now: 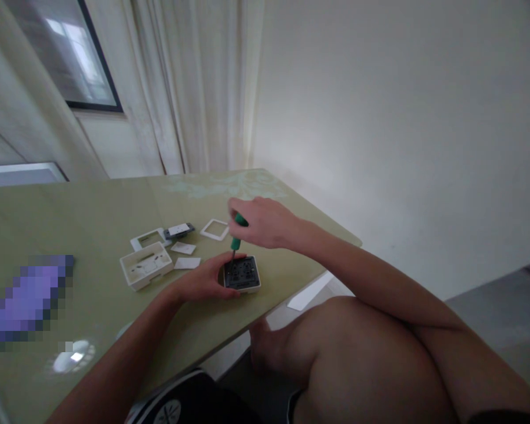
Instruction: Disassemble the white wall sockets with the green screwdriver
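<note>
My right hand (265,224) is closed around the green handle of a screwdriver (235,242). The screwdriver stands nearly upright, its shaft pointing down to the left part of a black panel (242,272). That panel sits in a square white box (249,290) on the table, and it looks like an electrical wall fitting. With thumb and fingers spread around the box's left side, my left hand (207,279) grips it. Whether the tip sits in a screw is too small to tell.
Left of my hands lie an open white box (146,274) with small parts inside, a white frame (214,229), a dark module (179,230) and white plates (188,263). A blurred purple object (29,297) rests farther left on the greenish table (101,218). The wall is at the right.
</note>
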The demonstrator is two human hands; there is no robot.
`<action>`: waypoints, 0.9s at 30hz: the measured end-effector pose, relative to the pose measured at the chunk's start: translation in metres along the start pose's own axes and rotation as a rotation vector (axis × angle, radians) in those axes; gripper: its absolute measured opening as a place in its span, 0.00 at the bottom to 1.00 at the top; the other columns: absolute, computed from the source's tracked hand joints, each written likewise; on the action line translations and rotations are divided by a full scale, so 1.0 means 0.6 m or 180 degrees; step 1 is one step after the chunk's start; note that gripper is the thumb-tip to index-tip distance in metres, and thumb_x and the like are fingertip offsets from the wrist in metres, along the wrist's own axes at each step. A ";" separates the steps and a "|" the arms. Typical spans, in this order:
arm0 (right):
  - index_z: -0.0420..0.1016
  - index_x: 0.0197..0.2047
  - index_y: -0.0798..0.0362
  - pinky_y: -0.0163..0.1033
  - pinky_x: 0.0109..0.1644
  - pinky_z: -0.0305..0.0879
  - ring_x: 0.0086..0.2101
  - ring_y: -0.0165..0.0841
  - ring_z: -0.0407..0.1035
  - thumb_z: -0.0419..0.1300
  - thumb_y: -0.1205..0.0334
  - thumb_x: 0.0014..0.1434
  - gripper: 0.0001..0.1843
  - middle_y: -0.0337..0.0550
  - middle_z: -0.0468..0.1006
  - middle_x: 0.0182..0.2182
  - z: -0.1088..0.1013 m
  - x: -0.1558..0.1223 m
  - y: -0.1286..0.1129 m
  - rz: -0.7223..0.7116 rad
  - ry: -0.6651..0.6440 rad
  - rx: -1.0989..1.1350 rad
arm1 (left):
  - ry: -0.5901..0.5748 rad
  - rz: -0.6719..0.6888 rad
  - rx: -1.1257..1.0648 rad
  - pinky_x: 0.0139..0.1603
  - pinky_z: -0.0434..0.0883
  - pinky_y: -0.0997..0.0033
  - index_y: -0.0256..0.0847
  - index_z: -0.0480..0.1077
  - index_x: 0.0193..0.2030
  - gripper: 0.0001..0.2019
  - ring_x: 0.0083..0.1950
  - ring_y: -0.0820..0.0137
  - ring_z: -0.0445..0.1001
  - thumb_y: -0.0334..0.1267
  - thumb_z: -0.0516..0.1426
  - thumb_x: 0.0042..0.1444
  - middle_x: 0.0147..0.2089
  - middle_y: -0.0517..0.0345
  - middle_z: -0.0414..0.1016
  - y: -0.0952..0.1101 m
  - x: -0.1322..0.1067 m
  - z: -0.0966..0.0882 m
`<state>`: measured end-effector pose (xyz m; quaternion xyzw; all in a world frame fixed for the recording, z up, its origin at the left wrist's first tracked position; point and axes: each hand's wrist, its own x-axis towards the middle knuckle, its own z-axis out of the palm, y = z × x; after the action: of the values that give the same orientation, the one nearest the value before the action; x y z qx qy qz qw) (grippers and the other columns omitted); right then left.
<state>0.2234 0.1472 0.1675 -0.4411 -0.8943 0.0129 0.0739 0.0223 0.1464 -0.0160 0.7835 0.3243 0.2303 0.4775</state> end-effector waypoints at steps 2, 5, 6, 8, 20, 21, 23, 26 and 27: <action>0.76 0.43 0.50 0.42 0.35 0.45 0.34 0.38 0.70 0.51 0.40 0.74 0.23 0.51 0.84 0.39 0.006 0.001 0.004 0.0590 0.0204 -0.0261 | -0.0025 0.0052 -0.0044 0.71 0.74 0.46 0.47 0.67 0.73 0.44 0.66 0.49 0.78 0.47 0.75 0.51 0.68 0.48 0.78 0.000 0.000 0.000; 0.75 0.45 0.50 0.42 0.35 0.46 0.33 0.38 0.70 0.49 0.43 0.76 0.22 0.48 0.83 0.37 0.008 -0.004 -0.011 0.0046 0.0148 -0.0177 | 0.0083 0.0037 0.0094 0.70 0.75 0.44 0.47 0.70 0.71 0.43 0.64 0.47 0.80 0.49 0.76 0.49 0.65 0.48 0.81 -0.004 0.000 -0.001; 0.74 0.48 0.50 0.42 0.35 0.48 0.34 0.37 0.70 0.50 0.48 0.76 0.18 0.46 0.83 0.37 0.007 -0.007 -0.018 -0.0399 0.0050 -0.0030 | 0.0085 0.0024 0.0133 0.69 0.76 0.44 0.47 0.72 0.69 0.40 0.63 0.47 0.80 0.49 0.75 0.49 0.64 0.48 0.82 -0.006 0.000 -0.002; 0.71 0.52 0.51 0.41 0.38 0.54 0.38 0.36 0.71 0.52 0.54 0.75 0.12 0.45 0.83 0.41 0.004 -0.011 -0.031 -0.1197 -0.0113 0.0263 | 0.0004 -0.0006 0.0135 0.68 0.77 0.44 0.45 0.75 0.65 0.35 0.61 0.47 0.81 0.51 0.74 0.52 0.61 0.48 0.84 -0.008 0.000 -0.002; 0.71 0.48 0.50 0.40 0.43 0.58 0.38 0.35 0.70 0.57 0.56 0.70 0.08 0.43 0.81 0.40 0.004 -0.005 -0.015 -0.1122 -0.0151 0.0719 | 0.0127 0.0093 0.0157 0.64 0.79 0.49 0.47 0.75 0.66 0.36 0.61 0.47 0.82 0.47 0.75 0.49 0.61 0.49 0.83 -0.002 0.001 0.000; 0.70 0.47 0.50 0.40 0.43 0.58 0.39 0.35 0.70 0.59 0.56 0.68 0.08 0.44 0.81 0.41 0.003 -0.006 -0.020 -0.1274 -0.0162 0.0701 | 0.0096 0.0097 0.0145 0.63 0.79 0.49 0.46 0.77 0.64 0.34 0.61 0.47 0.82 0.48 0.74 0.50 0.61 0.49 0.84 -0.003 0.001 0.000; 0.71 0.45 0.50 0.40 0.40 0.56 0.37 0.37 0.69 0.60 0.51 0.68 0.11 0.44 0.81 0.38 0.006 -0.006 -0.025 -0.0926 0.0009 0.0380 | 0.0078 0.0089 0.0144 0.65 0.78 0.48 0.46 0.76 0.65 0.34 0.61 0.47 0.82 0.48 0.74 0.50 0.61 0.49 0.84 -0.003 0.001 0.000; 0.73 0.44 0.50 0.40 0.37 0.52 0.33 0.36 0.68 0.53 0.42 0.73 0.19 0.44 0.80 0.33 0.014 -0.002 -0.015 0.0093 0.0302 0.0068 | 0.0162 0.0079 0.0196 0.68 0.75 0.46 0.47 0.71 0.71 0.42 0.64 0.48 0.80 0.47 0.75 0.48 0.65 0.48 0.81 -0.001 0.000 0.001; 0.73 0.44 0.50 0.40 0.38 0.53 0.33 0.36 0.69 0.52 0.43 0.75 0.20 0.44 0.79 0.33 0.016 -0.001 -0.010 0.0177 0.0311 0.0176 | 0.0176 0.0079 0.0209 0.69 0.75 0.46 0.47 0.69 0.72 0.44 0.65 0.48 0.80 0.47 0.75 0.48 0.66 0.48 0.80 -0.002 0.001 0.001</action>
<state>0.2174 0.1434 0.1585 -0.4637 -0.8763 0.0182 0.1293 0.0227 0.1468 -0.0171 0.7960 0.3350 0.2470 0.4395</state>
